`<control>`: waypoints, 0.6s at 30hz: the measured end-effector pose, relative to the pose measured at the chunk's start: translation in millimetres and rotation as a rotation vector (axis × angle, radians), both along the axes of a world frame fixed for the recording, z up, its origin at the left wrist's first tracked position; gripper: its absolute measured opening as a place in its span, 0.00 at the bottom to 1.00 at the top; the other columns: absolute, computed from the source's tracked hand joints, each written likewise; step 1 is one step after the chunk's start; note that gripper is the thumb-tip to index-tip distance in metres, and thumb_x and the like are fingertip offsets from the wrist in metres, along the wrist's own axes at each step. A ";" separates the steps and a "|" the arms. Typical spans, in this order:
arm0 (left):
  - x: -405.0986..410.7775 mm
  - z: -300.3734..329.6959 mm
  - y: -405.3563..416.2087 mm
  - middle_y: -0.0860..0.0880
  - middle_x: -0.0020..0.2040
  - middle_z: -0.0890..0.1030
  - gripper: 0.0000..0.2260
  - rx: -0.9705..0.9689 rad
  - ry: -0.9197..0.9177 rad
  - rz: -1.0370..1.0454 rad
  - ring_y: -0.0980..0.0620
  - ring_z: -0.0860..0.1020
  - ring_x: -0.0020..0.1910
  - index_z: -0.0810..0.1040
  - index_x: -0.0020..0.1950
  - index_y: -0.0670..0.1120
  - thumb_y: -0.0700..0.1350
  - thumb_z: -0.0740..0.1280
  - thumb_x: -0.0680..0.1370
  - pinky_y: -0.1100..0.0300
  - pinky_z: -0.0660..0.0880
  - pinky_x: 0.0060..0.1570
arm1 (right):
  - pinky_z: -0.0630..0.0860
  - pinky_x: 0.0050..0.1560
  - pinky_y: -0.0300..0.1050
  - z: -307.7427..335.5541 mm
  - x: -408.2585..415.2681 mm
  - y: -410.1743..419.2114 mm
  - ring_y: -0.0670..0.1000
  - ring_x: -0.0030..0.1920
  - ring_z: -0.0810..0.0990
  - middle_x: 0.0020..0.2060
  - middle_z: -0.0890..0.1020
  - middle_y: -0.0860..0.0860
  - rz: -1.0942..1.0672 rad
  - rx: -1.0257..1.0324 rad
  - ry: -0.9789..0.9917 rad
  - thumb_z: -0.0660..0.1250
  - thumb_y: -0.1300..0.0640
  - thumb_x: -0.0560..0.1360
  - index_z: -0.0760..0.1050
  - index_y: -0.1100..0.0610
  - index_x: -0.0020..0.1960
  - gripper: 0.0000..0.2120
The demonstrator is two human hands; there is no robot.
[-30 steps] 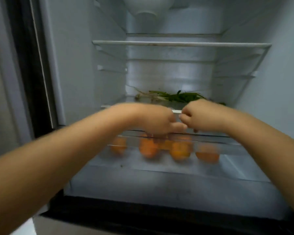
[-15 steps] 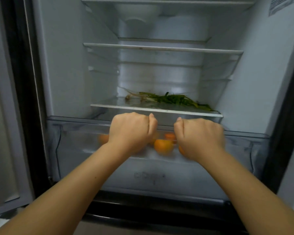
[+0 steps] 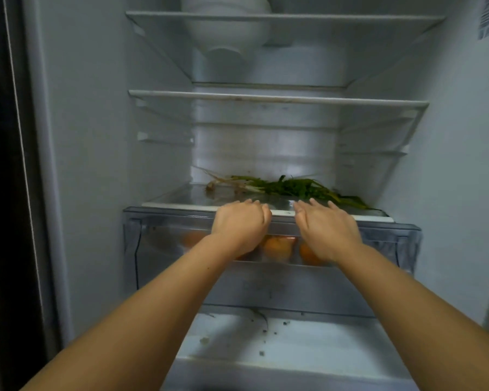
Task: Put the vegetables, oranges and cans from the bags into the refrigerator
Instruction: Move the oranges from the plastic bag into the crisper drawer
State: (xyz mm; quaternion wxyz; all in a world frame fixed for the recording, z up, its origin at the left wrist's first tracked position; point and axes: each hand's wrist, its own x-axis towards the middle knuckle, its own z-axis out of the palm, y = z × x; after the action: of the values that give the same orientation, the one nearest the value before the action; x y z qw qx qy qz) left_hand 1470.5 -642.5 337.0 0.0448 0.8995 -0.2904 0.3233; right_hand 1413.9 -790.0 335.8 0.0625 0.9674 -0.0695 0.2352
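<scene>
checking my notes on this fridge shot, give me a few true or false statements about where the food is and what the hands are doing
1. The oranges lie inside the clear drawer. True.
2. The green vegetables lie on the top shelf. False: they lie on the lowest shelf, just above the drawer.
3. The left hand and the right hand are both at the drawer's top front edge. True.
4. The right hand holds a can. False: its fingers are spread and it holds nothing.
5. A white bowl stands on the top shelf. True.

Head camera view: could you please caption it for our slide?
Both hands, left and right, at the clear drawer of oranges, greens shelved above.
</scene>
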 end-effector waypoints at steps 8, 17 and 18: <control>58.4 -16.7 -14.9 0.45 0.54 0.84 0.25 -0.109 -0.130 -0.103 0.50 0.81 0.55 0.83 0.53 0.44 0.48 0.47 0.77 0.59 0.73 0.57 | 0.71 0.64 0.49 -7.4 40.0 -11.5 0.54 0.65 0.74 0.67 0.75 0.51 -0.044 -0.045 -0.085 0.45 0.55 0.82 0.67 0.51 0.70 0.21; 56.1 -22.1 -10.2 0.48 0.28 0.81 0.12 -0.156 -0.188 -0.144 0.49 0.81 0.29 0.79 0.30 0.47 0.45 0.64 0.73 0.61 0.77 0.36 | 0.73 0.59 0.50 -9.9 36.9 -10.2 0.57 0.59 0.78 0.61 0.79 0.53 -0.056 -0.094 -0.093 0.45 0.54 0.83 0.73 0.54 0.64 0.20; 51.6 -21.3 -7.0 0.48 0.35 0.84 0.16 -0.170 -0.159 -0.166 0.48 0.83 0.37 0.82 0.36 0.47 0.47 0.58 0.77 0.58 0.77 0.44 | 0.69 0.65 0.50 -10.2 35.1 -9.9 0.56 0.63 0.75 0.64 0.77 0.53 -0.035 -0.045 -0.080 0.45 0.53 0.83 0.72 0.53 0.66 0.21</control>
State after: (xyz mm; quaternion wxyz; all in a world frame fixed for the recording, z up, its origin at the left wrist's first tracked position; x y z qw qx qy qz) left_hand 1522.1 -649.4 315.7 0.1243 0.8369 -0.3381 0.4121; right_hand 1449.0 -800.0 325.6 0.0854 0.9542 -0.0833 0.2742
